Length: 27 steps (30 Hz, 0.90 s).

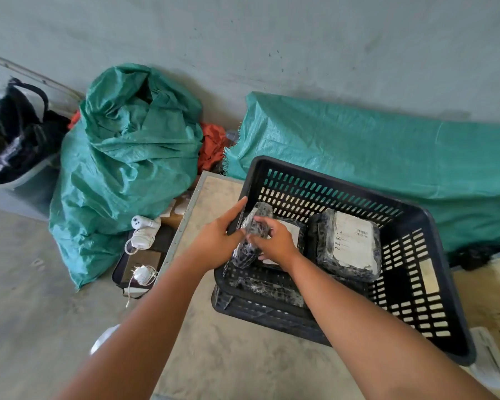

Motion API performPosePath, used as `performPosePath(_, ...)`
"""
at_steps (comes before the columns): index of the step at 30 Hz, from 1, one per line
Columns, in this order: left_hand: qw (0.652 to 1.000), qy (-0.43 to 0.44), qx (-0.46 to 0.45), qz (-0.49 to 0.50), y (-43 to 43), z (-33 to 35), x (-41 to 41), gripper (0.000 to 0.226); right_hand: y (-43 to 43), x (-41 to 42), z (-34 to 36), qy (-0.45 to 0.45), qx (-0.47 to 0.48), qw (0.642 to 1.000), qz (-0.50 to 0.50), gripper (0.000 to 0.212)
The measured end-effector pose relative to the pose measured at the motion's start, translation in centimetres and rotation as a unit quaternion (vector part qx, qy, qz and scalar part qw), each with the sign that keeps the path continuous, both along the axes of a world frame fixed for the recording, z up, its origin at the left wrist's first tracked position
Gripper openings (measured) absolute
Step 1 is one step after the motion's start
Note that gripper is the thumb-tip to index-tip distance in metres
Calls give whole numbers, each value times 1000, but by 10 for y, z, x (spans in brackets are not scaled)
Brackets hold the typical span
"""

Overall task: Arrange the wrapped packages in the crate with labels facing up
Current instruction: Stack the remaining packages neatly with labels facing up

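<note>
A black slotted plastic crate (433, 287) stands on a board on the floor. At its left wall both hands hold a narrow dark wrapped package (250, 235) that stands on edge, no label showing on it. My left hand (220, 238) grips it from the crate's left rim, and my right hand (274, 241) grips it from inside the crate. Under my right hand lies a flat package with a white label (293, 230) facing up. To the right lies another package (350, 246), its white label up. A further dark package (269, 287) lies near the front wall.
A stuffed green woven sack (122, 168) stands to the left, and a green tarp (373, 157) covers something behind the crate. White chargers and cables (142, 238) lie on a dark case beside the board. A grey bin with black bags (15, 145) sits far left.
</note>
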<state>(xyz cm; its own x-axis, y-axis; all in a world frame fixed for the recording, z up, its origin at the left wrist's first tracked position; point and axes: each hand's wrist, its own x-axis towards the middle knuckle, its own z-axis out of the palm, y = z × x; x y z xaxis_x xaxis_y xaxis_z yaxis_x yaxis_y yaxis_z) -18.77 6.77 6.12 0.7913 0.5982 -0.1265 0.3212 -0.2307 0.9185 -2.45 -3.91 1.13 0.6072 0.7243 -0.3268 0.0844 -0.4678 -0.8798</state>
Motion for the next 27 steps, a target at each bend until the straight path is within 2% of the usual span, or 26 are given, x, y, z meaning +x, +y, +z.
performPosePath(3,1000,2,-1,-11,2,-2,-2,71,-2,-2,-3,6,6,1000,-7,60)
performPosePath(7,1000,7,-11,-20,3,-4,-2,74,-14,6,1,81,23,995,-48,60)
performPosePath(11,1000,10,-12,-14,9,1,-1,73,-25,22,34,111,32,992,-55,50)
performPosePath(13,998,44,32,-36,14,7,0,74,-37,32,54,112,31,992,-42,49)
performPosePath(16,973,131,177,-69,16,23,6,84,-63,48,83,132,39,990,-12,58)
performPosePath(18,970,109,204,-69,13,44,16,85,-79,63,102,137,44,989,18,62)
performPosePath(22,976,56,163,-133,-1,80,41,83,-100,98,138,133,61,986,79,60)
performPosePath(25,980,15,58,-188,-9,95,57,82,-112,123,160,136,82,981,114,57)
performPosePath(27,975,-36,-39,-218,-10,101,67,69,-117,137,170,158,104,973,130,58)
